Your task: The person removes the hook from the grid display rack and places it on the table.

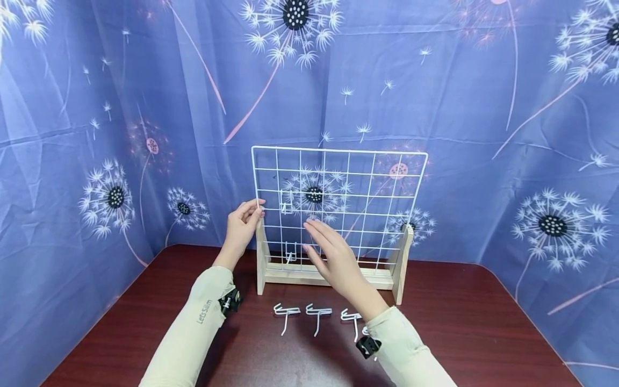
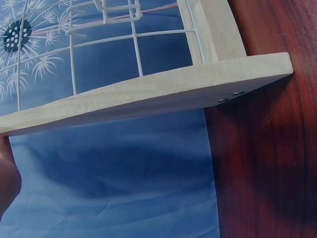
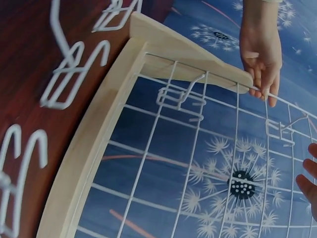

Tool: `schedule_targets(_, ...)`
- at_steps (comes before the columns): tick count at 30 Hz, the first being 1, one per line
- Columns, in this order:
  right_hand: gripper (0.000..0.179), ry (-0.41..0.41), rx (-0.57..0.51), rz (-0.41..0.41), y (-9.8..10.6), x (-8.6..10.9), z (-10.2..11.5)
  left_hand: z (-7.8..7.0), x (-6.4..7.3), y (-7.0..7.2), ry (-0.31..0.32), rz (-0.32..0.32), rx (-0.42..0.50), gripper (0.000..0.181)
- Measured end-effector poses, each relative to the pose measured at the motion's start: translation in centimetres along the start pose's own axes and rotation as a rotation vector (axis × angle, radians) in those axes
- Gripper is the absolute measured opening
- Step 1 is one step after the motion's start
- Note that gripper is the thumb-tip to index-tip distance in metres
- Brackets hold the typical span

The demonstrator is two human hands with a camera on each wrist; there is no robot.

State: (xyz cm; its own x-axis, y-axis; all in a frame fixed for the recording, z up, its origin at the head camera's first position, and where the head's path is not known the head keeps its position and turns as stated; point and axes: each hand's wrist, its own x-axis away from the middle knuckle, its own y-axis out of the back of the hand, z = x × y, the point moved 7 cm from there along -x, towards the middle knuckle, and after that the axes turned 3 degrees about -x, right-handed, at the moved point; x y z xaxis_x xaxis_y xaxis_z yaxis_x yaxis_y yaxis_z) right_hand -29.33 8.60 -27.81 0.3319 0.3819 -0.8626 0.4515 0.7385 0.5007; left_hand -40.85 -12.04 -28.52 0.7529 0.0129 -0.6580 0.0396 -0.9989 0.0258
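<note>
A white wire grid panel (image 1: 338, 150) stands upright in a wooden stand (image 1: 319, 277). My left hand (image 1: 240, 228) pinches the panel's left edge wire, just above the top of the stand's left post; the right wrist view shows those fingers (image 3: 270, 87) on the wire. Two white wire hooks hang on the left part of the grid, an upper hook (image 1: 286, 208) and a lower hook (image 1: 290, 256). In front of the grid, right of these hooks, my right hand (image 1: 338, 263) is held with fingers extended and nothing in it.
Several loose white hooks (image 1: 318, 312) lie in a row on the dark red table (image 1: 271, 349), in front of the stand. One at the right is partly hidden by my right wrist. Blue dandelion-print curtains (image 1: 193, 70) surround the table at the back and sides.
</note>
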Motion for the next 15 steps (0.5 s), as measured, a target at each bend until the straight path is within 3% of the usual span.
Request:
schedule_targets(7, 0.043, -0.029, -0.033, -0.071, -0.7, -1.7, -0.1, 0.0, 0.0, 0.0, 0.008, 0.0, 0.01, 0.024)
schedule_targets(15, 0.041, -0.121, -0.076, -0.08, -1.9, -3.3, -0.4, -0.1, 0.0, -0.1, 0.012, -0.001, 0.01, 0.024)
